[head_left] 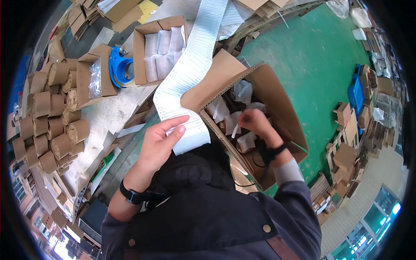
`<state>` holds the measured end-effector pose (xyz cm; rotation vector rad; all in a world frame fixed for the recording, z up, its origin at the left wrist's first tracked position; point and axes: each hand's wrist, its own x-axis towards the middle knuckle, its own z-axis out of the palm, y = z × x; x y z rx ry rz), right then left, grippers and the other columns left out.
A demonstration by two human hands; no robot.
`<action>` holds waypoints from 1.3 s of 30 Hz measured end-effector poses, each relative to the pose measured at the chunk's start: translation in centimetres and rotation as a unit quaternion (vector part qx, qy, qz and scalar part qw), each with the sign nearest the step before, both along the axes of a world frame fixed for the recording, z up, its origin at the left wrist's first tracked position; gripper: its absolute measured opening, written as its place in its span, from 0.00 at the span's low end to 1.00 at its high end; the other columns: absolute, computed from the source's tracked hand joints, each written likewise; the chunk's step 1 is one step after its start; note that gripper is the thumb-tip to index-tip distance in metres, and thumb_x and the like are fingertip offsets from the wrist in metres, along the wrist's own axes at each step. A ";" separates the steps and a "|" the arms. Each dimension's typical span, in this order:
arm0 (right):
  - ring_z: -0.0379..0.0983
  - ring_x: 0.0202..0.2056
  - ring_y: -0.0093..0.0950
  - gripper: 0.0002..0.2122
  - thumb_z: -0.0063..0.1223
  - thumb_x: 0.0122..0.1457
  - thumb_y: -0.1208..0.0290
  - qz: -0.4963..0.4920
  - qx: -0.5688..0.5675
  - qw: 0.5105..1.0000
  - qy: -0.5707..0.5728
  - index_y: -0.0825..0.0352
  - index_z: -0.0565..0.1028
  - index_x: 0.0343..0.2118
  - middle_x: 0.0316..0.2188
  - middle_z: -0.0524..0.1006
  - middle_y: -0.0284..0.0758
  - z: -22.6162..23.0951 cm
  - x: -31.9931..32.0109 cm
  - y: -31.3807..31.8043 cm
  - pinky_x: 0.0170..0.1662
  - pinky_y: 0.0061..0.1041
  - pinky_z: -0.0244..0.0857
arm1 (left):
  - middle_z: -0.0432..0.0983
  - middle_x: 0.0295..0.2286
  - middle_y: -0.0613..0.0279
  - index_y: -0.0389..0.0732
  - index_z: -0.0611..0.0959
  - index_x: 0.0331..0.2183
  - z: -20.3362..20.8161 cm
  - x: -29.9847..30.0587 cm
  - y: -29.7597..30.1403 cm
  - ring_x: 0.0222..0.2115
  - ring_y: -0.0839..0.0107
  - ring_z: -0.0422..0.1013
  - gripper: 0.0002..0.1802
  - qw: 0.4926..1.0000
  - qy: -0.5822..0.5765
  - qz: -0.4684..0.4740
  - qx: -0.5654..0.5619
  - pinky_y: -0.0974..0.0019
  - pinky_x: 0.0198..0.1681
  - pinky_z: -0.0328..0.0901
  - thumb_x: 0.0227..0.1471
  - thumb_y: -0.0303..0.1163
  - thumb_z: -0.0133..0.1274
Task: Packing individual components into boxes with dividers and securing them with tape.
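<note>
Label strip [195,60], one, is cut off at the upper edge. Left of it come many brown rolls [55,128], overlapping past counting; one blue tape dispenser [116,65]; one small carton [139,60] showing six white packets [164,41]. The left hand [157,142], thumb and forefinger narrowly apart, touches the strip's lower end; whether gripping, I cannot tell. Right of the strip, one large carton [281,104] shows at least five wrapped pieces [218,109], some partly hidden by the right hand [258,125], which pinches one white slip [235,131].
</note>
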<state>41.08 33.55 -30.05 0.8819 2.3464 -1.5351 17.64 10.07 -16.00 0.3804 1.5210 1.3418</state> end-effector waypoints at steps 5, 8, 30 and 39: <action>0.75 0.32 0.41 0.10 0.60 0.44 0.74 -0.011 0.072 0.997 -0.034 0.69 0.76 0.31 0.27 0.78 0.43 -7.5 0.5 -3.1 0.37 0.34 0.68 | 0.75 0.42 0.57 0.31 0.75 0.50 1.2 0.5 0.3 0.43 0.76 0.70 0.22 0.997 -0.075 -0.014 0.001 0.72 0.47 0.65 0.51 0.20 0.56; 0.75 0.35 0.39 0.15 0.59 0.51 0.71 -0.101 0.276 0.955 0.037 0.68 0.71 0.41 0.31 0.78 0.41 0.3 -2.5 -5.0 0.39 0.32 0.69 | 0.74 0.43 0.56 0.30 0.73 0.51 1.3 1.2 -0.3 0.44 0.74 0.70 0.26 0.992 -0.113 0.009 0.045 0.71 0.49 0.66 0.49 0.17 0.57; 0.76 0.31 0.30 0.08 0.62 0.49 0.68 -0.067 0.191 0.971 -0.131 0.64 0.79 0.31 0.29 0.79 0.39 -5.6 3.5 3.9 0.36 0.27 0.70 | 0.76 0.41 0.56 0.30 0.75 0.49 0.7 2.2 0.2 0.41 0.75 0.71 0.20 0.998 -0.046 0.039 0.013 0.72 0.46 0.65 0.59 0.33 0.49; 0.75 0.33 0.24 0.18 0.57 0.57 0.71 -0.169 -0.163 0.955 0.182 0.66 0.64 0.47 0.33 0.77 0.35 9.0 -3.0 -2.9 0.38 0.23 0.68 | 0.73 0.45 0.56 0.32 0.68 0.55 2.0 2.5 0.5 0.46 0.71 0.70 0.33 0.985 -0.142 0.035 0.094 0.67 0.51 0.66 0.46 0.13 0.57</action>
